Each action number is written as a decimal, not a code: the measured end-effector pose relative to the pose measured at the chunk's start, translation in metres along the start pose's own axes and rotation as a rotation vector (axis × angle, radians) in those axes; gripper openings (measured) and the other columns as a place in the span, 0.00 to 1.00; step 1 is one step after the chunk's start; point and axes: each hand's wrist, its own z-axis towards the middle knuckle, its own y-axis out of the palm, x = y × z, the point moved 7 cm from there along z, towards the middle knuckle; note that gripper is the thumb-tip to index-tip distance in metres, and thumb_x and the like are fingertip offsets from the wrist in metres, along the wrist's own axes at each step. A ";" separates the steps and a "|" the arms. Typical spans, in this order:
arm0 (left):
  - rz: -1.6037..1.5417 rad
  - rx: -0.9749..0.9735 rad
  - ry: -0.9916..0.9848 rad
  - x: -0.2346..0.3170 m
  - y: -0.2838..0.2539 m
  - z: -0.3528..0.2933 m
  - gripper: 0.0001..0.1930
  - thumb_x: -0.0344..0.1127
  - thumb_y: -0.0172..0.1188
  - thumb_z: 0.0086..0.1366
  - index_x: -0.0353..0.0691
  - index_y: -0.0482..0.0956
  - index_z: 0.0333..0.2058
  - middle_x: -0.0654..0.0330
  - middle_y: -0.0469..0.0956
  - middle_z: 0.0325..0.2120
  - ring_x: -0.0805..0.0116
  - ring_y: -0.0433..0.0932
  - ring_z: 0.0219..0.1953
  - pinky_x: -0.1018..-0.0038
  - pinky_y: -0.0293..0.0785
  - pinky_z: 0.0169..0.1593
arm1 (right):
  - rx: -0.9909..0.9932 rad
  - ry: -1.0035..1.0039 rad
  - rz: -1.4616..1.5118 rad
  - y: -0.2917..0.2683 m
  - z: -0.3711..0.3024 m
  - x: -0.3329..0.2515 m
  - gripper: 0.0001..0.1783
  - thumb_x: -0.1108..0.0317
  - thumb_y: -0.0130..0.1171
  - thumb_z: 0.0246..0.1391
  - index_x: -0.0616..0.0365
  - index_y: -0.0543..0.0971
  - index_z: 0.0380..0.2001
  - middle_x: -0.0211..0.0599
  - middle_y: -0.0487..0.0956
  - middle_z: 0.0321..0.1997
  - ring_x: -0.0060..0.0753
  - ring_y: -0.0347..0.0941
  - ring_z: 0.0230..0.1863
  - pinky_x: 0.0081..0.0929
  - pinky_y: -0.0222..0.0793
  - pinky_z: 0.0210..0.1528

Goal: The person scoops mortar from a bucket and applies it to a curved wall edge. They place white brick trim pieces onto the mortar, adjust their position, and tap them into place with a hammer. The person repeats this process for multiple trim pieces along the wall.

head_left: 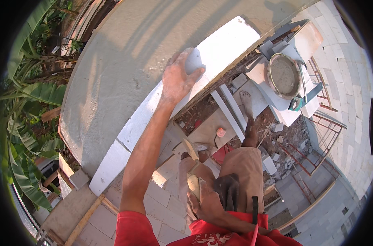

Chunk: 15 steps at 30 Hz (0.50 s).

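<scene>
My left hand (180,76) rests on top of a long white lightweight block (219,51), its thumb spread away from the fingers. A shorter white block (109,168) meets the long one end to end, with a narrow joint line between them. Both lie along the edge of a grey concrete slab (112,82). Close to my lap, my right hand (207,201) is wrapped round the wooden handle of a trowel (193,186). The trowel's blade points away from me and is seen partly edge-on.
Right of the long block, a round bucket of grey mortar (284,76) stands on stacked white blocks, beside a green-handled saw (295,103). Lower down lie rubble and block offcuts (272,141). Red metal scaffold frames (313,143) stand near a block wall (342,82). Plants (43,92) border the left.
</scene>
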 end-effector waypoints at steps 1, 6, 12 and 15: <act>-0.020 -0.005 0.008 0.001 0.000 0.000 0.36 0.47 0.72 0.61 0.38 0.74 0.65 0.41 0.74 0.62 0.42 0.72 0.65 0.53 0.69 0.68 | -0.023 0.002 -0.009 0.005 -0.002 0.002 0.36 0.56 0.60 0.66 0.85 0.65 0.57 0.76 0.79 0.39 0.75 0.80 0.40 0.56 0.78 0.43; -0.090 -0.049 0.014 -0.003 -0.013 0.001 0.35 0.47 0.70 0.63 0.37 0.74 0.65 0.43 0.74 0.63 0.45 0.71 0.67 0.53 0.68 0.69 | -0.166 -0.057 0.165 -0.003 -0.005 0.002 0.35 0.54 0.62 0.66 0.76 0.68 0.62 0.61 0.82 0.36 0.65 0.81 0.35 0.53 0.78 0.38; -0.169 0.104 -0.111 -0.032 -0.070 -0.019 0.32 0.53 0.69 0.65 0.46 0.76 0.64 0.52 0.78 0.62 0.49 0.73 0.66 0.52 0.68 0.69 | -0.256 0.054 0.291 -0.133 -0.006 0.015 0.34 0.58 0.70 0.61 0.68 0.72 0.63 0.35 0.81 0.35 0.29 0.78 0.34 0.31 0.76 0.39; -0.136 0.173 -0.144 -0.038 -0.087 -0.035 0.30 0.50 0.68 0.66 0.45 0.77 0.64 0.51 0.77 0.62 0.47 0.72 0.67 0.52 0.68 0.69 | -0.020 -0.139 0.010 -0.235 0.013 -0.002 0.36 0.60 0.76 0.54 0.68 0.74 0.61 0.31 0.80 0.34 0.22 0.75 0.34 0.25 0.74 0.40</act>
